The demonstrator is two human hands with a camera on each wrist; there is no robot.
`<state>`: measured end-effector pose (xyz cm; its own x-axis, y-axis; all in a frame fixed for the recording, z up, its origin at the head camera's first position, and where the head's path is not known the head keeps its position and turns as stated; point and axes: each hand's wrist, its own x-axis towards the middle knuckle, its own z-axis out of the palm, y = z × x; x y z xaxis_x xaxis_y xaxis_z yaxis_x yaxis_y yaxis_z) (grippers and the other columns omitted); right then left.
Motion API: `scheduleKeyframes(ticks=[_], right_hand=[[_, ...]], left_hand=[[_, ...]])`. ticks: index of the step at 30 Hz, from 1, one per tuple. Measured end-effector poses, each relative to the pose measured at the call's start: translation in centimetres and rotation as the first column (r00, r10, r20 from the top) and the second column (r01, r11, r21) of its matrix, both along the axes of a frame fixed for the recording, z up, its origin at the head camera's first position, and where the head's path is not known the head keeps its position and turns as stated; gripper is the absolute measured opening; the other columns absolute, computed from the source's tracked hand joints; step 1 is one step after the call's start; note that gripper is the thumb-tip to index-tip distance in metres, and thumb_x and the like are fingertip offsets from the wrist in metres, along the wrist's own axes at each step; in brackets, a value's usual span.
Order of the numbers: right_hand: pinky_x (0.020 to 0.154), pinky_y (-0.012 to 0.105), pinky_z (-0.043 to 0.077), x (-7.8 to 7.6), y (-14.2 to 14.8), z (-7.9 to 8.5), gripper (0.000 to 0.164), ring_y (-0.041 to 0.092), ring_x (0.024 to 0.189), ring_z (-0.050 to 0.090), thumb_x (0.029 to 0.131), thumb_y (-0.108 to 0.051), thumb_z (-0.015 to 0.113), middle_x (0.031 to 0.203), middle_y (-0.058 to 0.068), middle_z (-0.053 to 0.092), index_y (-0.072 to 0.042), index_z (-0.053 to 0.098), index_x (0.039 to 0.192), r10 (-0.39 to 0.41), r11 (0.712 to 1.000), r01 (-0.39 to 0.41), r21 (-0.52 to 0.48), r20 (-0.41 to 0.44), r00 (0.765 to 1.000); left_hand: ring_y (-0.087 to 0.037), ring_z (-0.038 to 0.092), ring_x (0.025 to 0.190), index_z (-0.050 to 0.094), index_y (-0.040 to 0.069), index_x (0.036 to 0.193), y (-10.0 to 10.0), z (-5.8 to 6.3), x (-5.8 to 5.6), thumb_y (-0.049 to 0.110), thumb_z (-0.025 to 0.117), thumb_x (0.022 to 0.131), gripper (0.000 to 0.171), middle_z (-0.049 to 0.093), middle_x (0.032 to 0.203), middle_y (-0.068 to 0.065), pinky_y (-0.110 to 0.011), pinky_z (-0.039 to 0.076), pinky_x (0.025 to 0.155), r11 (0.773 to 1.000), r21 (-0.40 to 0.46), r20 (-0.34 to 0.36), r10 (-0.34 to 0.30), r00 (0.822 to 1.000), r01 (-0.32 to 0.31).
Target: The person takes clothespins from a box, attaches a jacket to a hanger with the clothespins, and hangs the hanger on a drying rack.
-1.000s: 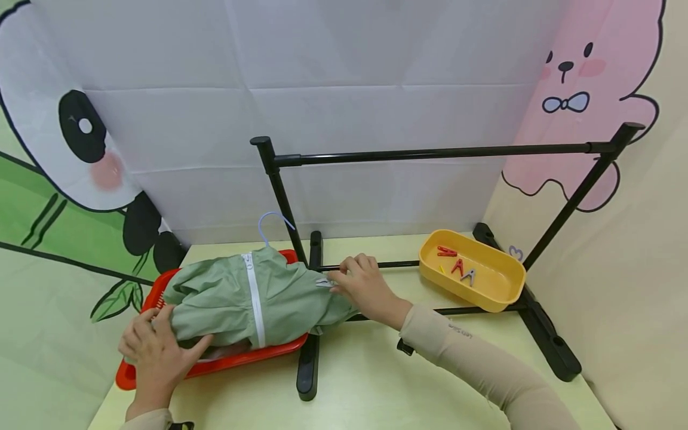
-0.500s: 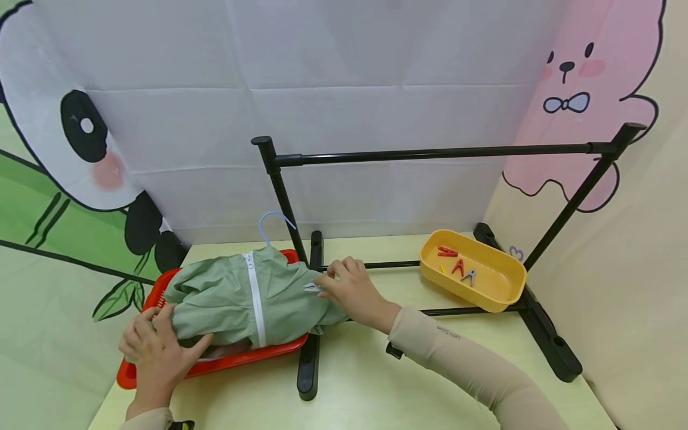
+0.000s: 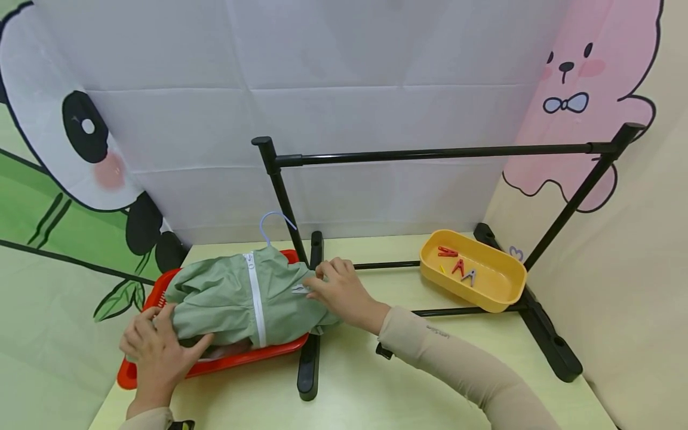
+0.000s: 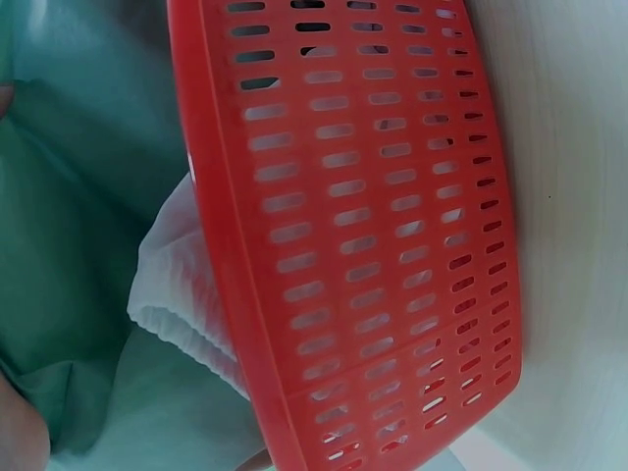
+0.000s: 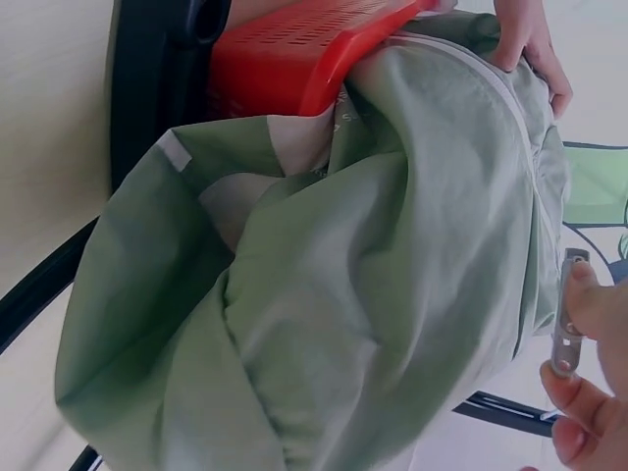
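Note:
A green jacket with a white zipper (image 3: 255,298) lies across the red basket (image 3: 252,356), with the blue hook of a hanger (image 3: 263,224) sticking out at its neck. My left hand (image 3: 158,355) rests on the jacket's left end at the basket rim, thumb spread away from the fingers. In my right hand (image 3: 349,298) a grey clothespin (image 5: 568,319) is pinched between thumb and fingers. The head view shows that clothespin close over the jacket's right part, overlapping it. A whitish elastic cuff (image 4: 186,285) pokes out by the basket wall in the left wrist view.
A black garment rack (image 3: 430,154) stands on the pale table (image 3: 376,382), its left foot (image 3: 308,370) beside the basket. On the rack's lower bars sits a yellow tray (image 3: 500,298) holding red clothespins (image 3: 447,251), another grey clothespin (image 3: 469,276) and a small yellow piece.
My right hand has moved left over the jacket with the grey clothespin, away from the jacket's right end. The left hand, jacket and basket stay in place.

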<state>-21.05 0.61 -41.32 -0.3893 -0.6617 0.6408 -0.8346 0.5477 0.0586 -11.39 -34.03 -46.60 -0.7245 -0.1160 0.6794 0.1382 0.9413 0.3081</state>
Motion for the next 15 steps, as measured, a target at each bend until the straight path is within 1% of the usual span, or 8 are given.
scheduleKeyframes(ticks=[4,10,15], right_hand=[[0.082,0.036,0.039,0.0,-0.4,0.2,0.023,0.020,0.088,0.046,0.090,-0.030,0.073,0.100,0.002,0.055,-0.019,0.069,0.110,0.011,1.000,-0.011,0.001,0.005,1.000],[0.083,0.037,0.038,0.0,-1.0,0.5,0.024,0.020,0.087,0.046,0.091,-0.030,0.071,0.100,0.002,0.055,-0.019,0.069,0.113,0.019,1.000,-0.019,0.001,0.042,0.999],[0.083,0.036,0.039,0.2,-1.5,0.6,0.024,0.019,0.085,0.046,0.091,-0.031,0.071,0.098,0.002,0.056,-0.019,0.070,0.111,0.000,1.000,0.000,-0.006,0.029,1.000]], left_hand=[[-0.056,0.021,0.105,0.036,0.002,0.130,0.1,0.1,0.0,0.092,0.034,0.074,0.106,0.028,0.120,-0.034,-0.064,0.013,0.076,1.000,-0.002,-0.009,-0.005,1.000,0.005],[-0.056,0.021,0.105,0.036,0.001,0.130,0.0,0.2,0.0,0.092,0.035,0.074,0.106,0.028,0.120,-0.034,-0.064,0.013,0.076,1.000,-0.004,-0.015,-0.010,1.000,0.010],[-0.056,0.021,0.106,0.036,0.002,0.130,0.0,0.1,0.0,0.092,0.035,0.074,0.106,0.028,0.120,-0.034,-0.064,0.013,0.077,1.000,-0.003,-0.009,-0.006,1.000,0.006]])
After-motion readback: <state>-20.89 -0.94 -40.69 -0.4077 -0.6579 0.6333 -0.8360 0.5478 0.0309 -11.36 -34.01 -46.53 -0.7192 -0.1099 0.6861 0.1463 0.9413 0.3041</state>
